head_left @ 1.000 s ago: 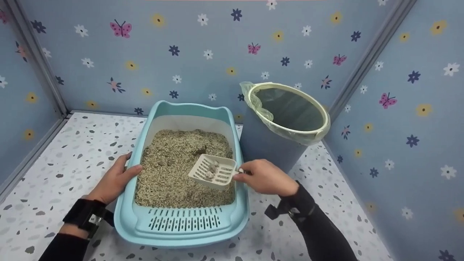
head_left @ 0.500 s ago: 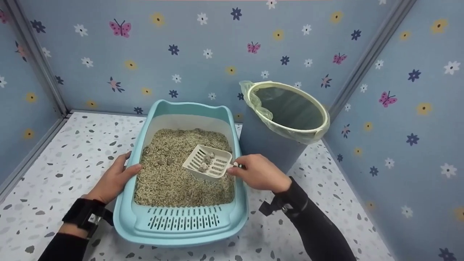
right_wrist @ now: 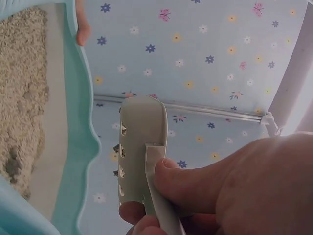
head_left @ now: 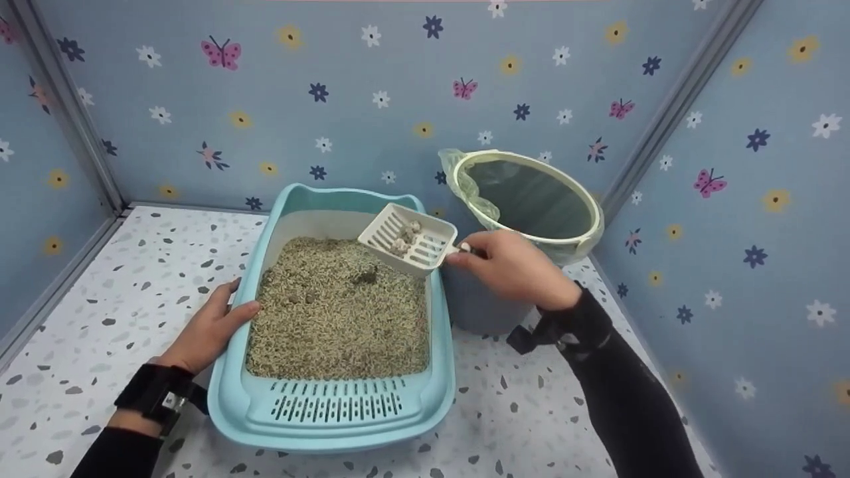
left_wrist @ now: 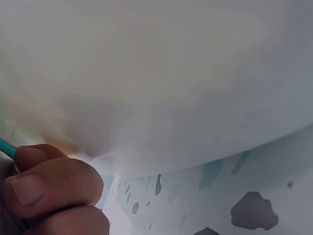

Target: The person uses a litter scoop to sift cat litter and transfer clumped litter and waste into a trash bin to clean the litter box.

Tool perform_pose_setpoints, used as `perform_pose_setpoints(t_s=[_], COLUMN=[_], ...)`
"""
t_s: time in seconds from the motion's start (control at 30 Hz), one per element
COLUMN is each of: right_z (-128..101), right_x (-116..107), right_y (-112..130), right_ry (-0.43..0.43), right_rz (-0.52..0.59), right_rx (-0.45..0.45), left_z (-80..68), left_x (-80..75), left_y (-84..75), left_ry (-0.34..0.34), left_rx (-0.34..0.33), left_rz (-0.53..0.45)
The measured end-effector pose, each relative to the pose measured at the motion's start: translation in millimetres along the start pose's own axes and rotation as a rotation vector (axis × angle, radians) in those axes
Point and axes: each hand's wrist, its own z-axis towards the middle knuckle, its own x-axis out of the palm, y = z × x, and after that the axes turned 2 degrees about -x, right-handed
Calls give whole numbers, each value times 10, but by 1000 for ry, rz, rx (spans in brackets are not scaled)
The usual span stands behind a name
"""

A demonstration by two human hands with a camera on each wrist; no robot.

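A light blue litter box [head_left: 332, 425] filled with tan litter [head_left: 339, 312] sits on the speckled floor. My left hand [head_left: 216, 325] grips its left rim, thumb over the edge; the left wrist view shows the fingers [left_wrist: 49, 191] against the box's pale wall. My right hand [head_left: 511, 269] pinches the handle of a white slotted scoop [head_left: 410, 239], lifted above the box's back right corner, with a few grey clumps [head_left: 405, 238] in it. In the right wrist view the scoop [right_wrist: 142, 147] is seen from beneath, thumb on its handle.
A blue bin [head_left: 491, 279] with a pale yellow-green liner and rim [head_left: 531, 199] stands right of the box, just beyond the scoop. Blue flowered walls close in on the left, back and right. A few dark clumps [head_left: 365, 275] lie in the litter.
My right hand has lifted the scoop with its clumps out of the litter, up and back to the right towards the bin. The left hand has stayed on the rim.
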Motion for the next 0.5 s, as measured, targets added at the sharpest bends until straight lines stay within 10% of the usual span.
perform_pose_setpoints(t_s=[0.5], right_z=[76], right_x=[-787], right_y=[-355], right_ry=[-165], right_rz=[-93], right_rx=[162], left_z=[0], left_x=[-7], left_y=[-6], left_ry=[-1], left_rx=[9], left_rz=[-22])
